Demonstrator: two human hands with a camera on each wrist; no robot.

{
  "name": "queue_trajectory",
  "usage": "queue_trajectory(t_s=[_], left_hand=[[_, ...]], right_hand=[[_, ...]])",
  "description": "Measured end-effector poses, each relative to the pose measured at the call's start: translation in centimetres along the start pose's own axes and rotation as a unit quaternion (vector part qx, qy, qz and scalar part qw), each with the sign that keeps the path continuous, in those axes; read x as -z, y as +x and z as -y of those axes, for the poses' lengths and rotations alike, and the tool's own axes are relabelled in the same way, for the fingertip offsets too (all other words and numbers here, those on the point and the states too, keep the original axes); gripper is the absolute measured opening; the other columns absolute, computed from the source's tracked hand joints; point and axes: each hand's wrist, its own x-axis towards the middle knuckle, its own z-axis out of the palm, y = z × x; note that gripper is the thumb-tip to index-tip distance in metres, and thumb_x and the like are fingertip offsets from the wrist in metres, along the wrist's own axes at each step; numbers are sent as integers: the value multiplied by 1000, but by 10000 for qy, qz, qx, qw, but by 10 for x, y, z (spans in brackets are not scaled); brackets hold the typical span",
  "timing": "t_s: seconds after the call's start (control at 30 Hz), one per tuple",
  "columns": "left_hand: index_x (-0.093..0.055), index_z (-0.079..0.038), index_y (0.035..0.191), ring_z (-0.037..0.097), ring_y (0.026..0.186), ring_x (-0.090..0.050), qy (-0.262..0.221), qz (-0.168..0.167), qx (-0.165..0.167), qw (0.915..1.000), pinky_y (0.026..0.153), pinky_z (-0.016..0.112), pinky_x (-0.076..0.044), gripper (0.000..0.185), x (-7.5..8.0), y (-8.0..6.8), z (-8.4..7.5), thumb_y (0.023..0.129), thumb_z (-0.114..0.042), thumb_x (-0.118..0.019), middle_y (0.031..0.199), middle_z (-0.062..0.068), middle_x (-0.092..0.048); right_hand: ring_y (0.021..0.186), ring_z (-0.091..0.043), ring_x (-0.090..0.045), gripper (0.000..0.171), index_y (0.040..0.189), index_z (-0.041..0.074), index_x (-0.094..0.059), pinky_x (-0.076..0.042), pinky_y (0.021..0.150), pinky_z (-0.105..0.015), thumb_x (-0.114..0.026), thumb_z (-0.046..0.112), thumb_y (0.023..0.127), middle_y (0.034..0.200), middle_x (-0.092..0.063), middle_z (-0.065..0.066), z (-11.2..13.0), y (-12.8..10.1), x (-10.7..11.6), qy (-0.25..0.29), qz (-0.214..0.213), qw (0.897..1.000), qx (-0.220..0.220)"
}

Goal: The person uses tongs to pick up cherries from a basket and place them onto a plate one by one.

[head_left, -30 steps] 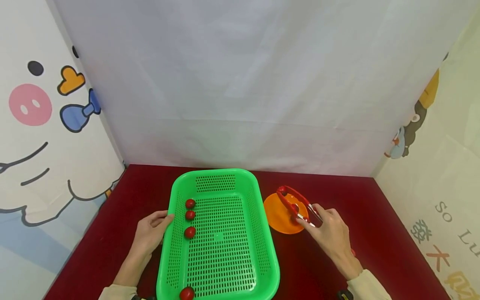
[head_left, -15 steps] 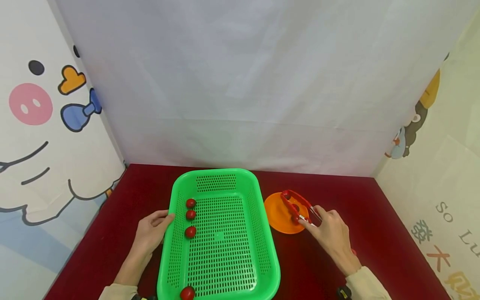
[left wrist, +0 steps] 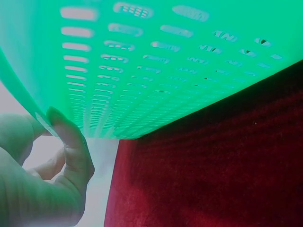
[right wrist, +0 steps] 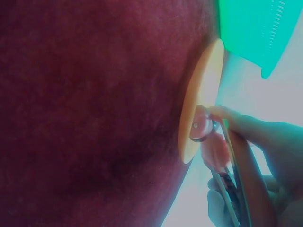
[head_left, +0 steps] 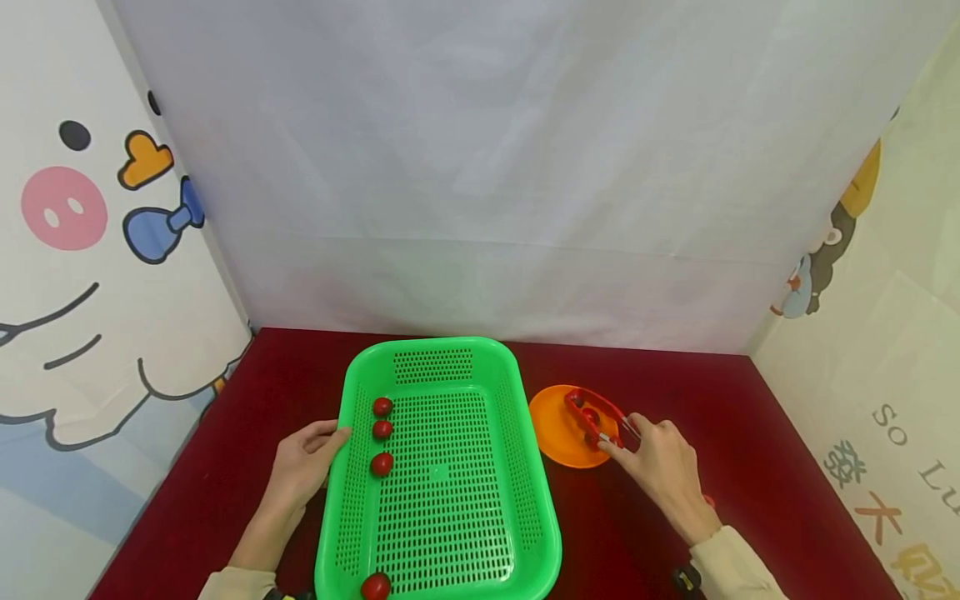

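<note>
My left hand (head_left: 303, 467) grips the left rim of a green plastic basket (head_left: 552, 533). In the left wrist view, fingers (left wrist: 71, 142) curl over the basket's edge. Several cherry tomatoes lie along its left side, one a red cherry tomato (head_left: 381, 464). To the right, my right hand (head_left: 663, 467) holds red-tipped metal tongs (head_left: 617, 415) low over an orange plate (head_left: 547, 425). Several tomatoes are on that plate, including a small tomato (head_left: 591, 415) between the tongs' arms. Whether the tips pinch one, I cannot tell. In the right wrist view, a tomato (right wrist: 201, 124) sits beside the thumb.
A dark red cloth (head_left: 720, 417) covers the table. Behind stands a pale fabric wall (head_left: 480, 183). Printed panels flank the table, with a cartoon figure (head_left: 75, 250) on the left panel. The basket stands close to the plate's left edge.
The tongs' tips have come down and slightly right, lower over the plate, and their arms look closer together. My left hand and the basket have stayed in place.
</note>
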Motion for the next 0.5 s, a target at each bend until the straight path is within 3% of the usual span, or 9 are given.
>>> queue_trajectory(t_s=[0.2,0.5], left_hand=[[-57,2,140,10,77,-67,-27,-25,23,10000,66,29,-57,45,0,0,-1,106,-29,-60,113,13,-71],[-57,2,140,12,77,-68,-25,-25,37,10000,67,30,-57,46,0,-1,0,106,-29,-60,112,14,-71]], right_hand=[[61,-21,-45,51,100,-2,-74,-51,49,-35,-94,36,74,68,-61,-8,0,4,3,-30,181,9998,-7],[59,-20,-45,55,103,-4,-74,-49,47,-33,-94,38,74,68,-61,-8,0,4,5,-38,317,9995,-48]])
